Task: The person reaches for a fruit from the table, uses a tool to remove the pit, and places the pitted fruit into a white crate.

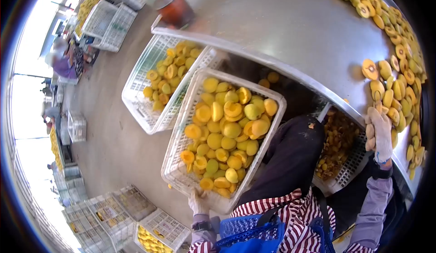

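Halved yellow stone fruit, which look like peach halves [222, 135], fill a white plastic crate [170, 166] that sits tilted in the view beside my legs. My left hand [198, 204], in a pale glove, grips the near corner of this crate. My right hand [380, 132], also gloved, is at the right edge of the metal table [290, 39], against a heap of cut fruit [397, 89], some with brown pits showing. Its fingers are curled in, and what lies within them is hidden.
Another white crate [141, 103] with fruit halves stands behind the full one. Below the table is a crate of brownish scraps [336, 144]. A lidded jar with reddish liquid [170, 5] stands at the table's far corner. Stacked crates [109, 216] and several people are at left.
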